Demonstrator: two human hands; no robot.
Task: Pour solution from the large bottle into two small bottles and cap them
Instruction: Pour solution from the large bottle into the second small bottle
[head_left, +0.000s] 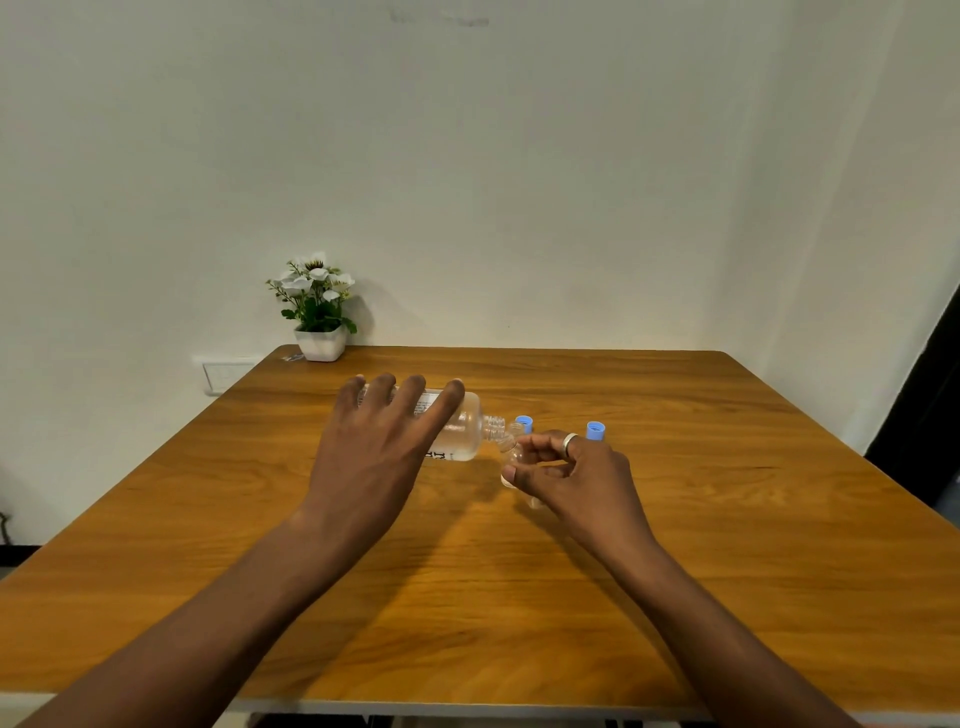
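My left hand (382, 447) grips the large clear bottle (465, 434) from above and holds it tipped on its side, neck pointing right. Its open mouth touches the mouth of a small clear bottle (511, 460), which my right hand (569, 475) holds tilted between thumb and fingers. Clear liquid lies in the large bottle's lower side. Two blue caps stand on the table behind the hands, one (524, 423) just past the bottle necks and one (596, 431) behind my right hand. A second small bottle is not clearly visible.
The wooden table (727, 519) stretches wide on all sides of the hands. A white pot of white flowers (318, 312) stands at the back left corner against the wall. A wall socket plate (226, 374) sits left of the table.
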